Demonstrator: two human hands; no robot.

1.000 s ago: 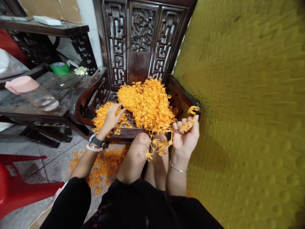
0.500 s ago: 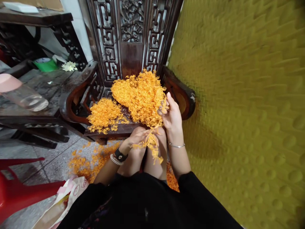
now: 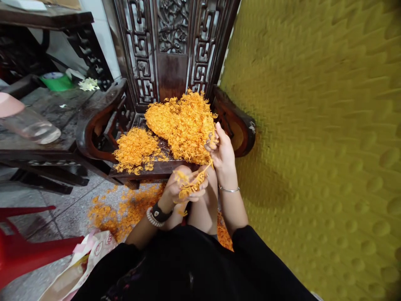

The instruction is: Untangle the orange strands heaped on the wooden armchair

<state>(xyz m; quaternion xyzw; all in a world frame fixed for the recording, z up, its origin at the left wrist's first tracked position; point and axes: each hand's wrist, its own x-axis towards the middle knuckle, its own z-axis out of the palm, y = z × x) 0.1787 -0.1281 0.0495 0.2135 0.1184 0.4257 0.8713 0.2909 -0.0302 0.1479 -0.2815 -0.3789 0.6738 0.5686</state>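
Over my knees, my left hand (image 3: 175, 190) curls palm-up around a clump of orange branched stringy pieces (image 3: 191, 187), which look like plastic flower parts. My right hand (image 3: 223, 152) is raised at the right side of the large orange heap (image 3: 184, 125), its fingertips pinched together on a small orange piece (image 3: 213, 138). Thin orange strands stretch between the two hands. The heap rests on the seat of a dark carved wooden chair (image 3: 173, 73). To its left on the same seat lies a smaller orange pile (image 3: 137, 148).
More orange pieces (image 3: 125, 213) litter the floor. At left, a side seat (image 3: 67, 113) bears a pink-lidded bottle (image 3: 28, 123) and green tape roll (image 3: 57, 82). A red stool (image 3: 25, 251) and bag (image 3: 90, 259) stand lower left. A yellow textured mat (image 3: 313, 125) rises at right.
My left hand has closed around the orange strands that hung over its open fingers and lifted them slightly. My right hand stays pinched near the heap, shifted a little left.
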